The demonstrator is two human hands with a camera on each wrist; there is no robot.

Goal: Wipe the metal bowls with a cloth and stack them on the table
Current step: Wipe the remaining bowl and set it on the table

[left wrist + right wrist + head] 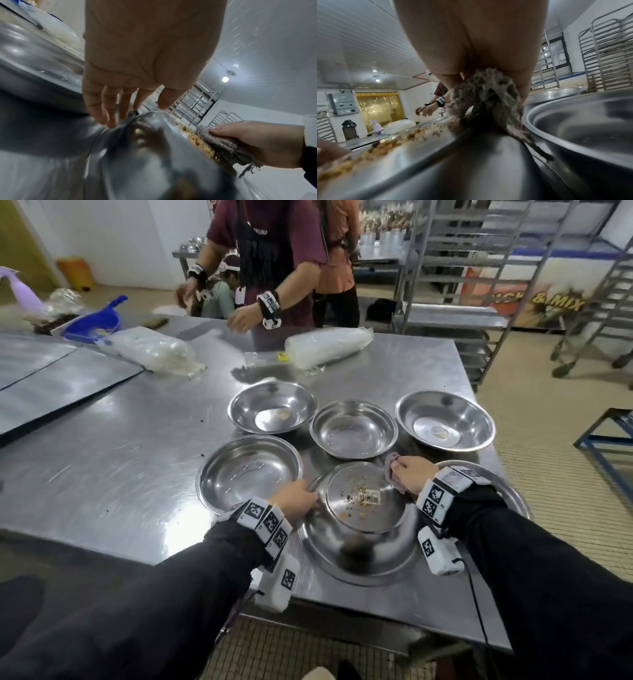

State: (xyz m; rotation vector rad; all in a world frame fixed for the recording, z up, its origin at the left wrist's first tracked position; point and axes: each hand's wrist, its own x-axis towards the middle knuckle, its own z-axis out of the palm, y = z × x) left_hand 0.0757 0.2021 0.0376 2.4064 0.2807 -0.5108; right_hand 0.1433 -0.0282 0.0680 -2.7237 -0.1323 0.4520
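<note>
A metal bowl (359, 529) lies upside down at the table's front edge. Its flat base carries orange crumbs (356, 501) and a barcode sticker (371, 496). My left hand (298, 501) rests with straight fingers (109, 116) against the bowl's left side. My right hand (411, 474) grips a bunched grey cloth (394, 470) at the right edge of the base; the cloth (486, 92) touches the crumbs there. Several other bowls stand upright around it, such as one at the left (250, 470) and one behind (352, 428).
Another bowl (510, 491) lies partly under my right forearm near the table's right edge. A person (267, 268) works across the table beside plastic bags (325, 345) and a blue scoop (96, 320). Metal racks (462, 285) stand at the right.
</note>
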